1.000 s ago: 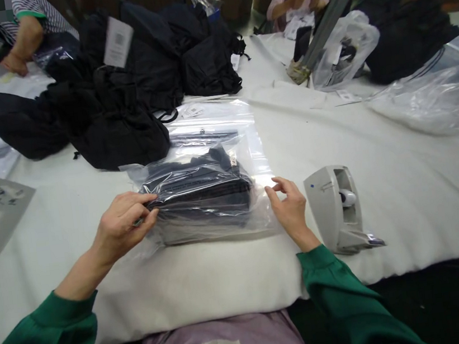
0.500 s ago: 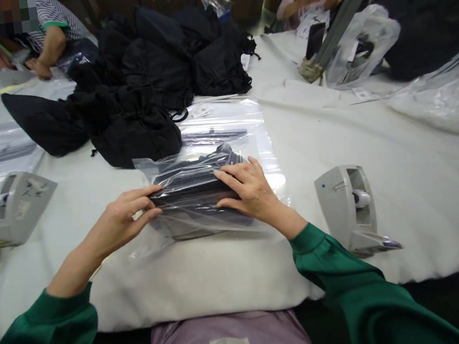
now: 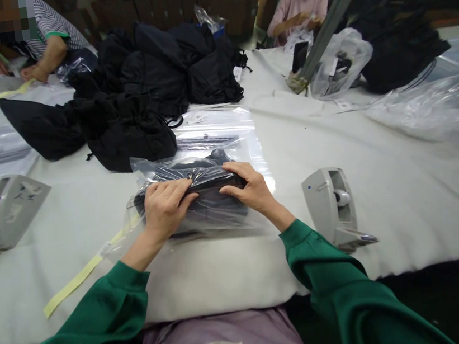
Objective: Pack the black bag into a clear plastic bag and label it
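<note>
Bag (image 3: 219, 224), clear and filled with dark folded fabric (image 3: 208, 204), lies at the table edge directly in front of you; take it as the clock centre, twelve pointing away. Your left hand (image 3: 165, 207) and right hand (image 3: 249, 188) are both clamped on its raised dark ridge, fingers over the top and thumbs on the near side, with film between skin and fabric. Spacing the two grips apart likely spreads the pressure, keeping the fold straight and the loose film from sliding. Under your hands the film shows creases, consistent with a firm pinch. At eight o'clock a yellow strip (image 3: 73, 284) runs up to the film; whether it is attached, I cannot tell. Flat clear sleeves (image 3: 247, 127) lie just beyond the bag, between twelve and one, presumably for short reach. Black drawstring bags (image 3: 127, 137) are heaped toward eleven, apparently set back so your forearms have room. One grey dispenser (image 3: 321, 202) stands near three o'clock and a second dispenser (image 3: 18, 205) well apart at nine, both outside your elbows' path, a placement judged sensible.
</note>
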`<state>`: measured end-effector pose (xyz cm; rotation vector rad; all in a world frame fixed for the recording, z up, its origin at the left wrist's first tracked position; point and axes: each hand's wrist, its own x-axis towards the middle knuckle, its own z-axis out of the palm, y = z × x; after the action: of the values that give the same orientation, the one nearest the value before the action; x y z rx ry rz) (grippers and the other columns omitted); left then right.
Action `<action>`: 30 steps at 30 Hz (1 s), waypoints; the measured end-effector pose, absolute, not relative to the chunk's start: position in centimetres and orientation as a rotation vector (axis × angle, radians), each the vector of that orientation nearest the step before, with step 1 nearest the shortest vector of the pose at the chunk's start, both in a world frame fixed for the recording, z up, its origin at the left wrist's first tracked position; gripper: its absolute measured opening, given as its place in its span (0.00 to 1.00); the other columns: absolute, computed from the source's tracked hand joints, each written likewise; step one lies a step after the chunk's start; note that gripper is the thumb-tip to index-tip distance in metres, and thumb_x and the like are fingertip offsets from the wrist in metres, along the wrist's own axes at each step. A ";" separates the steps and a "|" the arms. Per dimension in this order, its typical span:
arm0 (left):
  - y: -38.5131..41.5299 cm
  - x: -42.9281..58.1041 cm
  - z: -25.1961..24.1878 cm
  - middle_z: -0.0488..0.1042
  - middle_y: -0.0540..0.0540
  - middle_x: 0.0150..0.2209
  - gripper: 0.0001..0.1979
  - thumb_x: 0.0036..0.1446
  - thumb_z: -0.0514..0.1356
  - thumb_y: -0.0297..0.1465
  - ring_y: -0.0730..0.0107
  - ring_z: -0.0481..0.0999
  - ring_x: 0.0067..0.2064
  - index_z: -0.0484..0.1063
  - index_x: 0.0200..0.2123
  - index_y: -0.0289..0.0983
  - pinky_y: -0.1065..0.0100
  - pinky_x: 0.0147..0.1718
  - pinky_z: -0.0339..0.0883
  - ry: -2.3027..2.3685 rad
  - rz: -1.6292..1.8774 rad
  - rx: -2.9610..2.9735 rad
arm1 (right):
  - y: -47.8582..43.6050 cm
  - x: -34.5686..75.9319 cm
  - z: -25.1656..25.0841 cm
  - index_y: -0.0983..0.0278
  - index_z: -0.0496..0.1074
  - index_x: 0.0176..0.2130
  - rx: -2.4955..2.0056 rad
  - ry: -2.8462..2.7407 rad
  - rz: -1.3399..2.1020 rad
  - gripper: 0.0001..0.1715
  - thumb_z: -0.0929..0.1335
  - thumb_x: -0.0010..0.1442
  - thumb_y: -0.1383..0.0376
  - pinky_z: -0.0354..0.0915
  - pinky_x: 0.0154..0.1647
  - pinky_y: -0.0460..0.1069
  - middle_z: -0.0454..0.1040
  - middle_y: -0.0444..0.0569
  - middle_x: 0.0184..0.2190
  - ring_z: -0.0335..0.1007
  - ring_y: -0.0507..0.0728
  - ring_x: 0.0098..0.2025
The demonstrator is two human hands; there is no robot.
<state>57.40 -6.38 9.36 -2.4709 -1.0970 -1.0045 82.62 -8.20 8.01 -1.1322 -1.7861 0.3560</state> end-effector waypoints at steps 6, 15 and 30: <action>-6.8 57.3 9.3 0.82 0.46 0.41 0.10 0.61 0.61 0.36 0.61 0.80 0.40 0.76 0.44 0.39 0.61 0.42 0.62 -1.095 -1.064 -2.446 | -8.6 83.2 7.1 0.61 0.73 0.53 -1.197 -1.599 0.575 0.26 0.71 0.59 0.53 0.64 0.59 0.54 0.75 0.50 0.51 0.71 0.61 0.54; -6.6 57.1 8.5 0.81 0.44 0.42 0.11 0.61 0.61 0.35 0.59 0.80 0.40 0.76 0.45 0.40 0.61 0.42 0.62 -1.130 -1.053 -2.435 | -22.7 92.9 12.7 0.60 0.79 0.42 -1.627 -1.179 -0.095 0.16 0.68 0.62 0.53 0.67 0.54 0.57 0.80 0.50 0.42 0.76 0.61 0.45; -6.3 56.6 7.6 0.81 0.44 0.41 0.12 0.60 0.62 0.34 0.57 0.80 0.39 0.75 0.47 0.40 0.59 0.42 0.63 -1.054 -1.052 -2.390 | -29.9 101.3 7.2 0.64 0.81 0.32 -1.945 -0.717 0.675 0.20 0.73 0.48 0.50 0.67 0.36 0.53 0.81 0.58 0.38 0.75 0.65 0.44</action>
<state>56.64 -6.35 7.59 -2.3896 -1.0537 -1.0516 101.30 -29.91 7.19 -1.9453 -0.7170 0.6755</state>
